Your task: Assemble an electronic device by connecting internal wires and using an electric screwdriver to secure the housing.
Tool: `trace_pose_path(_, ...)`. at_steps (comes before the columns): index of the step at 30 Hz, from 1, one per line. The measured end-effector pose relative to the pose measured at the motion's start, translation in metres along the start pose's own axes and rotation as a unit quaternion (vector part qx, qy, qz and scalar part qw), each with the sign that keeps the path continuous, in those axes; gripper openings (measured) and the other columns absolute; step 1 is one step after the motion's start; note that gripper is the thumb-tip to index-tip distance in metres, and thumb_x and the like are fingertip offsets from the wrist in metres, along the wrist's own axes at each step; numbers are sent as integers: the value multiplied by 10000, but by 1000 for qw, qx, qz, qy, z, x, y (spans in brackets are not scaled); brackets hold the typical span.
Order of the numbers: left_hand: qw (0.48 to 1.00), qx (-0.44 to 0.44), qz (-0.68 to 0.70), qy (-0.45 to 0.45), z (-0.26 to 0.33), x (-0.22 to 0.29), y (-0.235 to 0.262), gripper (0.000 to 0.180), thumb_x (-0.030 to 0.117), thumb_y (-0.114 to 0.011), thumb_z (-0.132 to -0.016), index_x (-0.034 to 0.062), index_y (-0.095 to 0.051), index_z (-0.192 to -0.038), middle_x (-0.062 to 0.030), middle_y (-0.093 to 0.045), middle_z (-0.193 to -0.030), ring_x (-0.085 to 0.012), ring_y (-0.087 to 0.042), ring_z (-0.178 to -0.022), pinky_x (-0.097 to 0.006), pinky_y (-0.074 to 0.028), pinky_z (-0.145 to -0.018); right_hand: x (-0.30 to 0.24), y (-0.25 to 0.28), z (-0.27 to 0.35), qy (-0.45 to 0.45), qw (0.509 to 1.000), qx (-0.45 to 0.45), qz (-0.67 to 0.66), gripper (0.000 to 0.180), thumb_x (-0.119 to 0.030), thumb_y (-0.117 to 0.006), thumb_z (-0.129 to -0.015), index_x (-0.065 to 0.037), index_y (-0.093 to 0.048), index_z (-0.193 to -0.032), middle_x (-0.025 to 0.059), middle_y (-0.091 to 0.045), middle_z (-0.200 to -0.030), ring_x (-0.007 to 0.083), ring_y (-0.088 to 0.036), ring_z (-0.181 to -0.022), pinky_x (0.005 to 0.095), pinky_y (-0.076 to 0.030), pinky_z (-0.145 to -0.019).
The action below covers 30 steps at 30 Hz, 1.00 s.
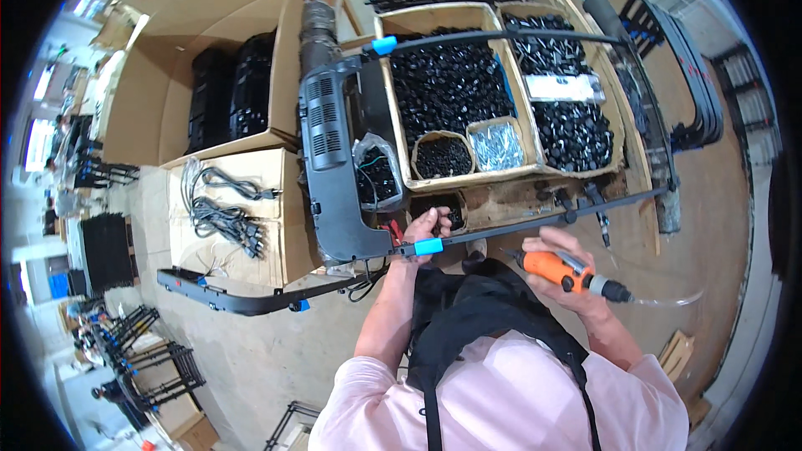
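My right hand is wrapped around an orange power screwdriver with a black tip pointing left and a clear hose at its rear. My left hand is at the near rail of a large black rectangular frame, beside a strip of blue tape. Its fingers are bent together, and whatever they pinch is too small to make out. Just beyond it stands a small box of dark parts. The frame has a vented black housing on its left side and lies across the bench.
Beyond the near rail stand cardboard trays of black parts and silver screws. At left are an open carton with black housings and a box bearing coiled black cables. A curved black rail juts out below. Another tool hangs at right.
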<state>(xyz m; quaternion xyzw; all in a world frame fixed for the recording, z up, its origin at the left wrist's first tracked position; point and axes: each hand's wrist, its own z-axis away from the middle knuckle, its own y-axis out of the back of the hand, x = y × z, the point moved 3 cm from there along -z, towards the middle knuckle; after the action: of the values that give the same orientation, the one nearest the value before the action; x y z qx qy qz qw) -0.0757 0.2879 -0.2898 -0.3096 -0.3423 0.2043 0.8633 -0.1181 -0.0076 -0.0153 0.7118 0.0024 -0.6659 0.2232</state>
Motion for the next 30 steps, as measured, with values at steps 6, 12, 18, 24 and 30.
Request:
trace_pose_path(6, 998, 59, -16, -9, 45, -30, -5, 339, 342, -559, -1119, 59, -674, -1265, -54, -746, -1028, -140, -668, -797, -275, -540, -650, 1, -5, -41, -25, 996, -5, -88, 647, -49, -847, -856, -5, -538, -1423, 180, -707, -1316, 246, -676, -1214, 410, -533, -1088)
trace_pose_path(12, 989, 145, -26, -11, 114, -51, -29, 250, 253, -542, -1127, 51, -671, -1197, -7, -663, -936, -94, -565, -744, -225, -453, -614, -2, -21, -72, 11, 982, -71, -175, 628, -49, -836, -874, -11, -524, -1418, 197, -705, -1308, 250, -677, -1211, 416, -533, -1085)
trace_pose_path(18, 976, 174, 99, -85, 175, -23, -78, 243, 248, -542, -1132, 34, -640, -1192, 11, -626, -930, -74, -519, -716, -203, -407, -583, -23, -50, -109, 38, 971, -158, -177, 634, -72, -844, -873, -16, -524, -1418, 188, -697, -1325, 257, -663, -1244, 411, -530, -1090)
trace_pose_path(24, 940, 119, 232, -221, 160, 63, -84, 237, 301, -578, -1116, 72, -637, -1142, 18, -594, -863, -79, -497, -647, -218, -388, -507, -47, -102, -150, 87, 959, -172, -206, 616, -56, -823, -884, -29, -493, -1404, 174, -678, -1308, 275, -644, -1276, 435, -525, -1102)
trace_pose_path(30, 902, 68, 360, -228, 125, 144, -53, 245, 314, -585, -1112, 75, -630, -1131, 16, -579, -845, -80, -511, -641, -209, -393, -482, -73, -153, -202, 109, 969, -181, -128, 555, -36, -809, -883, -30, -504, -1348, 177, -675, -1299, 303, -648, -1270, 457, -516, -1110)
